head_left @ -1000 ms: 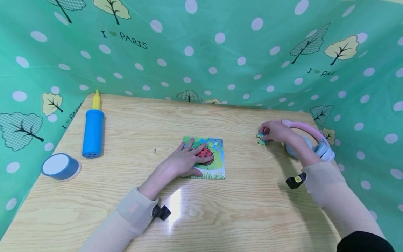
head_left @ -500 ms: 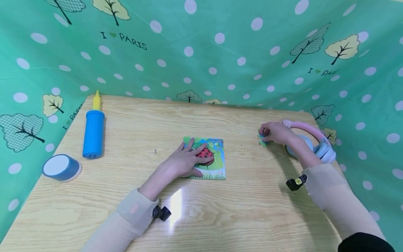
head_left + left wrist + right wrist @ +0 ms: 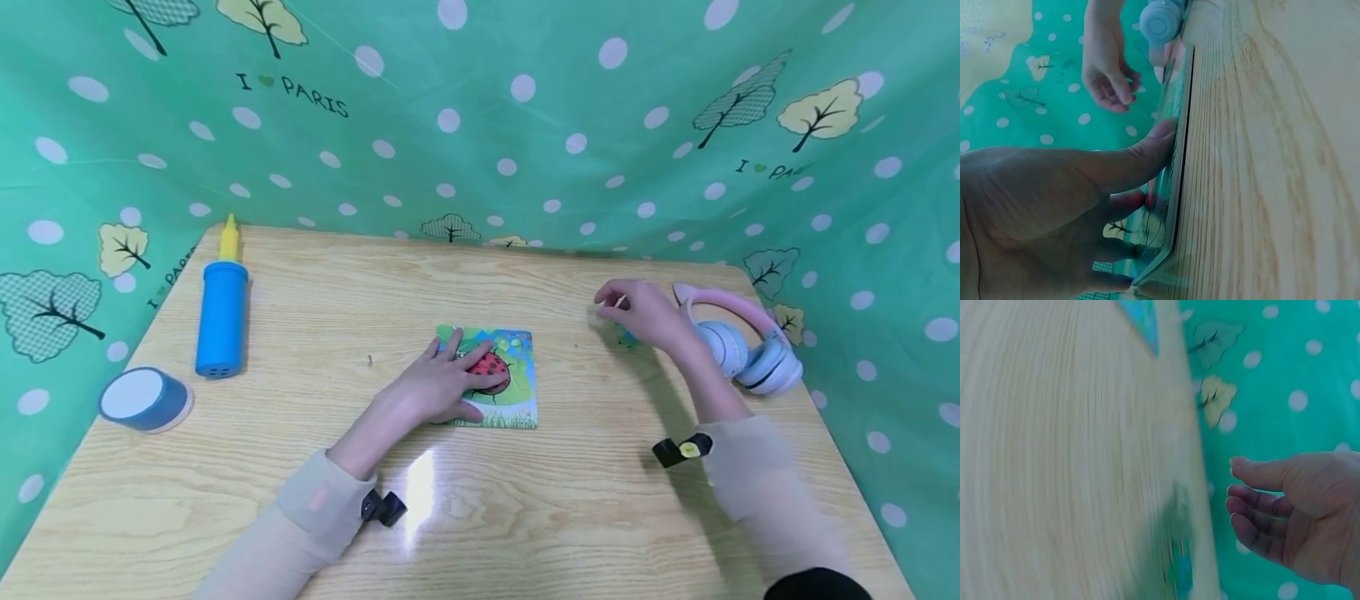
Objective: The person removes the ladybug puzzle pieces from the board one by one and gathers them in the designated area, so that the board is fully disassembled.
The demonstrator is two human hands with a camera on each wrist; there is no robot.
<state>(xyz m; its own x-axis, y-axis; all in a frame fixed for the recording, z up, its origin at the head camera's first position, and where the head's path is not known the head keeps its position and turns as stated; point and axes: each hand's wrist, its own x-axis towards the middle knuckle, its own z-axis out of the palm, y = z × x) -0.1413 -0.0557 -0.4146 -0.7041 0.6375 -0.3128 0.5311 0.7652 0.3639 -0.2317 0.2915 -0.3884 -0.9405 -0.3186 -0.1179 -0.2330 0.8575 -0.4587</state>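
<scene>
My left hand [image 3: 431, 385] lies with fingers spread across a ladybug jigsaw puzzle [image 3: 521, 383] in the middle of the table. In the left wrist view, the thumb and fingertips of that hand [image 3: 1035, 212] touch the puzzle's top face. My right hand [image 3: 647, 315] is raised off the table on the right, fingers loosely bent, holding nothing. Under it are blue-green puzzle pieces [image 3: 628, 338], partly covered by the hand in the head view. The right wrist view shows these pieces [image 3: 1181, 569] blurred, within the shadow of the hand [image 3: 1310, 515].
Pink and blue headphones [image 3: 768, 367] lie just right of my right hand. At the left stand a blue pump [image 3: 222, 321] with a yellow nozzle and a blue round container [image 3: 146, 398] with a white top. A polka-dot curtain [image 3: 480, 150] backs the wooden table [image 3: 525, 508].
The right hand has let go of the puzzle pieces, lifted and shifted slightly left, showing more of the headphones. The left hand has stayed on the puzzle.
</scene>
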